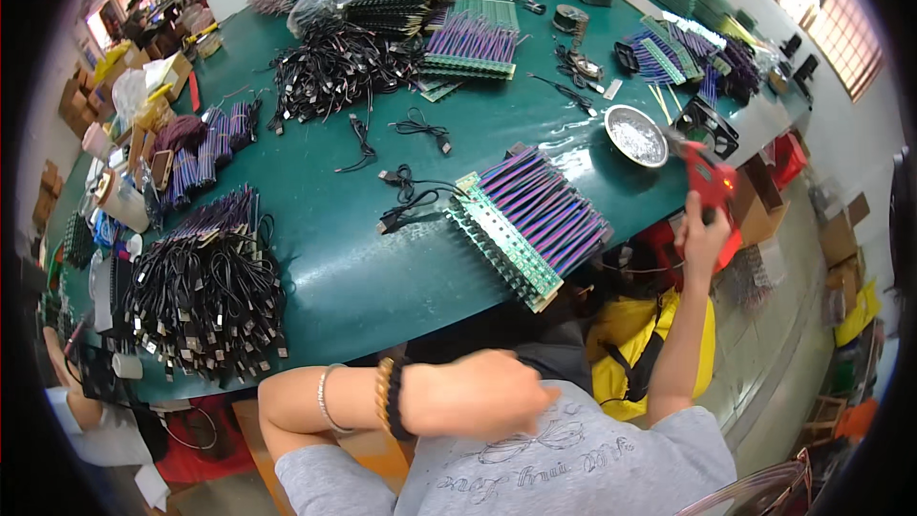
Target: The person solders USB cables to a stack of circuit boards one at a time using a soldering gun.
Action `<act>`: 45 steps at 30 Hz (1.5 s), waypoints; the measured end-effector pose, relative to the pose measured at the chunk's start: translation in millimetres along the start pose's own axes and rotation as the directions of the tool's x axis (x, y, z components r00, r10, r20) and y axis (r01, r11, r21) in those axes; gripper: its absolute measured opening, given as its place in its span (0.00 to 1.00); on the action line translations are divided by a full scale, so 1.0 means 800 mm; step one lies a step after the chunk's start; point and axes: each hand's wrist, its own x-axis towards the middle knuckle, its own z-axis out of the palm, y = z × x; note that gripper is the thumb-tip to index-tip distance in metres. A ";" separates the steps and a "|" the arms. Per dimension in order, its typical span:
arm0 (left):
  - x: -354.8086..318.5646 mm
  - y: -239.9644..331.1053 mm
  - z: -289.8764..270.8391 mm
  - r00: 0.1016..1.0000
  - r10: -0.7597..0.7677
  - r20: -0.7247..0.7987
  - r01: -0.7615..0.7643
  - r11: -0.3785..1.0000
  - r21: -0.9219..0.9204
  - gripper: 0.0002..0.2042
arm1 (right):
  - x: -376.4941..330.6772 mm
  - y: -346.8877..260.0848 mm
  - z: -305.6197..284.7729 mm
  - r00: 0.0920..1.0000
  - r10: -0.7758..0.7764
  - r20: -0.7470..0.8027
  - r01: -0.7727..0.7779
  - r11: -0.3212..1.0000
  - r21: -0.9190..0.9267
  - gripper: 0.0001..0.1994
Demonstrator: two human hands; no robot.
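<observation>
Right hand (pixel 705 234) closed round the grip of a red handheld tool (pixel 705 175), at the table's right edge; tool's front end just beside a metal bowl (pixel 636 136). Left hand (pixel 482 394) held across the chest, off the table (pixel 325 258), fingers seemingly curled; blurred, cannot tell if it pinches anything

Circuit boards (pixel 506 258) with purple and blue wires (pixel 549 205) lie at the near edge, left of the tool, corner overhanging. Risk: a sleeve or forearm catching that corner could tip the lot onto the lap. Bowl might be knocked by the tool if the wrist swings left. If the tip is hot, as it may be, stray contact could mark wires

Hard to make out: tool's tip against the bowl, bowl's shiny contents, left fingertips
</observation>
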 end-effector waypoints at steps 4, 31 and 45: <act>-0.054 -0.089 0.010 0.425 -0.162 -0.891 0.059 0.987 -0.152 0.17 | -0.005 0.003 -0.005 0.993 -0.017 -0.113 0.028 0.995 0.093 0.14; -0.107 -0.257 0.041 -0.148 -0.672 -0.725 0.523 0.569 -0.635 0.05 | -0.034 -0.049 0.025 0.939 -0.141 0.315 0.035 0.947 0.318 0.33; 0.002 -0.106 0.001 0.061 -0.787 -0.614 -0.479 0.517 -0.710 0.05 | -0.113 -0.118 0.093 0.844 0.215 0.491 -0.349 0.916 0.200 0.26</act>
